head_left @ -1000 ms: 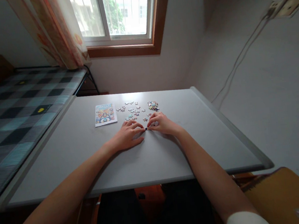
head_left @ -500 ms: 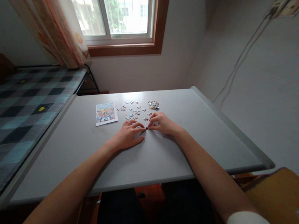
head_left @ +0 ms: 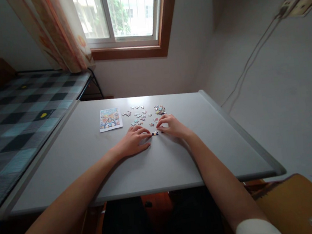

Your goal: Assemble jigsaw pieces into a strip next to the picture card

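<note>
Small dark-and-light jigsaw pieces (head_left: 155, 133) lie on the table between my two hands; whether they are joined is too small to tell. A fingertip of my left hand (head_left: 134, 140) touches their left end, its thumb held apart on the tabletop and its other fingers spread. Just to their right hovers my right hand (head_left: 173, 127), thumb and index finger curved with a small gap. Beneath those fingers lies another dark piece (head_left: 162, 132), partly hidden. Several loose jigsaw pieces (head_left: 137, 114) are scattered beyond my hands.
A heap of jigsaw pieces (head_left: 159, 109) sits behind my right hand. To the left lies a printed picture sheet (head_left: 110, 120) with a penguin-like figure. The pale table (head_left: 162, 169) stands between a checked bed (head_left: 57, 94) and the right wall. A wooden seat (head_left: 292, 199) is at lower right.
My right hand has drawn slightly right and up, off the pieces at my left fingertip. More of those pieces shows now, with light parts visible. My left hand has stayed in place.
</note>
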`<act>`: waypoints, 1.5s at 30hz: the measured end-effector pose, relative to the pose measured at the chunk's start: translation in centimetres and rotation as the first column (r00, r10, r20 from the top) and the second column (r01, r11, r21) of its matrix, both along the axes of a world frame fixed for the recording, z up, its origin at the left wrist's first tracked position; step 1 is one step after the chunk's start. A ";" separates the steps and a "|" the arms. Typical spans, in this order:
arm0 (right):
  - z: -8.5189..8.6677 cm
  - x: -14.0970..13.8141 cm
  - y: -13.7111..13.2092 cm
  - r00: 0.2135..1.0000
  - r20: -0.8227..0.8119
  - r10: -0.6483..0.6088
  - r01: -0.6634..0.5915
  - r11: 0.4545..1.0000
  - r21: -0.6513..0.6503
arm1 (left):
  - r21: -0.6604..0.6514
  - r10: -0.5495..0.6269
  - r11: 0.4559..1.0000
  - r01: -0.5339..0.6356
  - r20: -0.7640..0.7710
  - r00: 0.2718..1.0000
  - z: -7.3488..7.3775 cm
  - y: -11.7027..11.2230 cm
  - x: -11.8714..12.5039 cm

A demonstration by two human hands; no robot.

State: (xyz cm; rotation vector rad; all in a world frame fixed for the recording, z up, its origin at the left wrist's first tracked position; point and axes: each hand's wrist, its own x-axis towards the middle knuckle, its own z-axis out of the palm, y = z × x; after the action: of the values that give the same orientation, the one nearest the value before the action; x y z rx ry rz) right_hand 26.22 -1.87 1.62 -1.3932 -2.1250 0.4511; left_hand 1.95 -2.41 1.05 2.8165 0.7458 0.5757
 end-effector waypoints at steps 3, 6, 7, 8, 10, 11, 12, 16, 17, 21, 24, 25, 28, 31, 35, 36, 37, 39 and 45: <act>0.8 1.3 0.0 0.997 0.025 -0.070 0.071 0.997 -0.024 | 0.019 0.016 1.000 -0.016 -0.002 1.000 0.1 0.0 0.0; 1.2 2.2 -0.2 0.990 0.087 -0.113 0.119 0.990 -0.074 | 0.032 0.044 0.998 -0.044 0.013 0.999 0.2 0.1 -0.1; 1.2 2.3 -0.2 0.988 0.102 -0.117 0.126 0.988 -0.089 | 0.033 0.049 0.998 -0.049 0.017 0.999 0.2 0.1 -0.1; 1.2 2.4 -0.3 0.987 0.112 -0.116 0.128 0.986 -0.106 | 0.032 0.051 0.998 -0.052 0.019 0.998 0.2 0.1 -0.1; 1.3 2.4 -0.3 0.987 0.123 -0.103 0.121 0.982 -0.148 | 0.028 0.049 0.998 -0.050 0.020 0.999 0.2 0.2 -0.1; 1.3 2.4 -0.3 0.988 0.126 -0.093 0.114 0.979 -0.169 | 0.026 0.048 0.998 -0.048 0.020 0.999 0.2 0.2 -0.1; 1.4 2.4 -0.4 0.988 0.127 -0.083 0.106 0.977 -0.186 | 0.025 0.048 0.999 -0.049 0.020 0.999 0.1 0.3 -0.1; 1.4 2.2 -0.4 0.990 0.127 -0.060 0.086 0.973 -0.214 | 0.027 0.065 0.998 -0.065 0.013 0.998 0.1 0.3 -0.1; 1.4 2.2 -0.4 0.991 0.124 -0.056 0.082 0.973 -0.218 | 0.028 0.069 0.997 -0.069 0.010 0.998 0.1 0.3 -0.1; 1.2 2.1 -0.2 0.997 0.079 -0.027 0.047 0.965 -0.256 | 0.032 0.075 0.997 -0.075 0.005 0.997 0.2 0.2 -0.1; 1.0 2.0 -0.1 0.998 0.052 -0.027 0.041 0.954 -0.297 | 0.028 0.077 0.997 -0.077 0.007 0.997 0.2 0.2 -0.1; 1.0 2.0 -0.1 0.998 0.048 -0.032 0.045 0.952 -0.303 | 0.024 0.076 0.997 -0.077 0.008 0.997 0.3 0.3 -0.2; 0.9 2.0 -0.1 0.999 0.030 -0.043 0.050 0.953 -0.299 | 0.016 0.078 0.997 -0.078 0.016 0.997 0.3 0.3 -0.2; 0.7 1.8 -0.1 0.999 -0.008 -0.033 0.029 0.949 -0.313 | 0.014 0.079 0.997 -0.080 0.019 0.997 0.3 0.3 -0.3; 0.6 1.6 -0.2 0.997 -0.082 -0.011 -0.018 0.937 -0.349 | 0.022 0.080 0.996 -0.081 0.020 0.997 0.3 0.3 -0.3; 0.5 1.6 -0.2 0.995 -0.098 -0.003 -0.032 0.938 -0.346 | 0.021 0.080 0.997 -0.080 0.018 0.997 0.3 0.3 -0.3; 0.5 1.5 -0.2 0.994 -0.114 0.007 -0.045 0.940 -0.339 | 0.020 0.079 0.997 -0.079 0.018 0.997 0.3 0.3 -0.3; 0.5 1.4 -0.2 0.990 -0.140 0.020 -0.065 0.943 -0.325 | 0.017 0.076 0.997 -0.076 0.019 0.997 0.2 0.3 -0.3; 0.7 1.2 -0.1 0.966 -0.257 0.033 -0.107 0.954 -0.281 | 0.030 0.085 0.996 -0.086 0.035 0.996 0.1 0.4 -0.4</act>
State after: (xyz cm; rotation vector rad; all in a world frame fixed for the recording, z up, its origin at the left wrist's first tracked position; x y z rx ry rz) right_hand 27.41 -1.98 2.29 -1.3354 -1.9617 0.9531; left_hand 1.57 -2.01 1.20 2.8070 0.8612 0.6524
